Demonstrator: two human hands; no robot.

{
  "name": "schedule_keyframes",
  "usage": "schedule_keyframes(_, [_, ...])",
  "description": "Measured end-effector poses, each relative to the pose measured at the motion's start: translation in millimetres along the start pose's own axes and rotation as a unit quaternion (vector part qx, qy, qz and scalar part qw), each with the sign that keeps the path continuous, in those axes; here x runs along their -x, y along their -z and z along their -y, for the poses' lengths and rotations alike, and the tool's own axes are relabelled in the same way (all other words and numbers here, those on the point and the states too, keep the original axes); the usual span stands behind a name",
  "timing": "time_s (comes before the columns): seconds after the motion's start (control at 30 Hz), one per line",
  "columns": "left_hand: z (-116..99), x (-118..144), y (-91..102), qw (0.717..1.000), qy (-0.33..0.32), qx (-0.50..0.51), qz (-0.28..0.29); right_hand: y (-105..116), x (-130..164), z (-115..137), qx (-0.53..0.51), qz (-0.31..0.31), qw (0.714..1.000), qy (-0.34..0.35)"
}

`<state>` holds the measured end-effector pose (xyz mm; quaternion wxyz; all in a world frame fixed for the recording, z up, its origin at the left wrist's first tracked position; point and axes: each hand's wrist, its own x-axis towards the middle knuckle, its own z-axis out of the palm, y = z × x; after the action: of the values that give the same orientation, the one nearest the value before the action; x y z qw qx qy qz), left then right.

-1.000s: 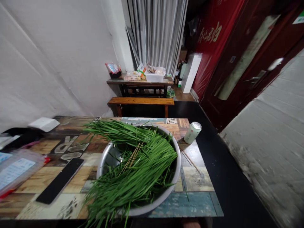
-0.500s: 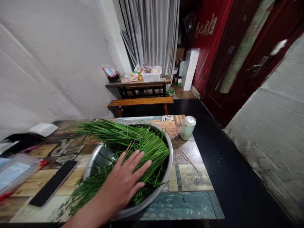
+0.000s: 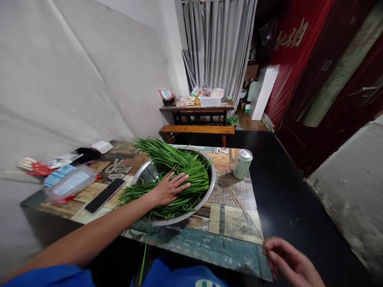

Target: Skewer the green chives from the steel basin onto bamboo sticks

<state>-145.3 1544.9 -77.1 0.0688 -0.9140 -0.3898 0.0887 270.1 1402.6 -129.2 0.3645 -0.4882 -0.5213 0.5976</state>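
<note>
A wide metal bowl (image 3: 212, 181) holds a big heap of green garlic chives (image 3: 194, 169), some hanging over its left and back sides. My left hand (image 3: 171, 189) lies flat on the heap with its fingers spread. Just behind those fingers, thin skewers (image 3: 172, 170) rest among the stalks. Past the table's right front corner, my right hand (image 3: 289, 261) pinches the near end of a thin skewer (image 3: 257, 230) between thumb and fingers. More bamboo skewers (image 3: 231, 191) lie on the table between the bowl and a pale green can (image 3: 243, 164).
The patchwork wooden table (image 3: 239, 227) carries a black phone (image 3: 104, 195) left of the bowl and clear plastic packages (image 3: 70, 184) farther left. A bundle with red wrapping (image 3: 38, 167) lies by the wall. Behind stand a wooden bench (image 3: 197, 129) and another table (image 3: 194, 107).
My right hand has come into view at the lower right, pinching a skewer. My left hand stays on the chives, its fingers now flatter. The view has shifted left and back.
</note>
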Motion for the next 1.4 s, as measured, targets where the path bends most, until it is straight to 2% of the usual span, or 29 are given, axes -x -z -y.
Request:
schedule_keyframes(0.07, [-7, 3, 2.7, 1.000, -0.001, 0.015, 0.004, -20, -18, 10, -0.051, 0.017, 0.998, 0.035])
schedule_keyframes(0.17, [-14, 9, 12.3, 0.998, 0.000, 0.061, 0.012, -42, -45, 28, -0.085, 0.014, 0.995, 0.045])
schedule_keyframes(0.27, [-14, 13, 28.4, 0.991, -0.001, 0.129, 0.026, -64, -81, 47, -0.073, -0.027, 0.996, 0.033])
schedule_keyframes(0.33, [-9, 12, 40.7, 0.985, -0.002, 0.171, 0.030, -83, -107, 56, -0.040, -0.073, 0.995, 0.053])
schedule_keyframes(0.47, [10, -4, 56.7, 0.975, -0.001, 0.218, -0.030, -119, -152, 57, 0.003, -0.114, 0.989, 0.092])
schedule_keyframes(0.57, [26, -24, 53.8, 0.969, 0.061, 0.231, -0.071, -140, -166, 50, 0.005, -0.135, 0.986, 0.098])
schedule_keyframes(0.63, [36, -38, 46.1, 0.961, 0.119, 0.239, -0.073, -151, -167, 44, 0.006, -0.150, 0.984, 0.095])
schedule_keyframes(0.7, [41, -50, 36.7, 0.955, 0.149, 0.249, -0.068, -159, -163, 40, 0.008, -0.163, 0.982, 0.090])
schedule_keyframes(0.9, [39, -61, 21.1, 0.958, 0.105, 0.260, -0.055, -171, -133, 37, 0.030, -0.191, 0.977, 0.094])
schedule_keyframes(1.07, [38, -66, 21.2, 0.952, 0.113, 0.280, -0.053, -171, -101, 51, 0.145, -0.258, 0.944, 0.144])
schedule_keyframes(1.17, [40, -71, 17.3, 0.938, 0.132, 0.314, -0.056, -169, -92, 59, 0.199, -0.250, 0.933, 0.165])
schedule_keyframes(1.27, [44, -72, 15.1, 0.926, 0.139, 0.345, -0.064, -167, -97, 63, 0.232, -0.259, 0.917, 0.195])
schedule_keyframes(1.33, [45, -70, 17.9, 0.915, 0.133, 0.368, -0.096, -167, -103, 64, 0.247, -0.275, 0.901, 0.229])
schedule_keyframes(1.4, [43, -65, 23.4, 0.876, 0.120, 0.445, -0.143, -170, -108, 67, 0.258, -0.276, 0.889, 0.259])
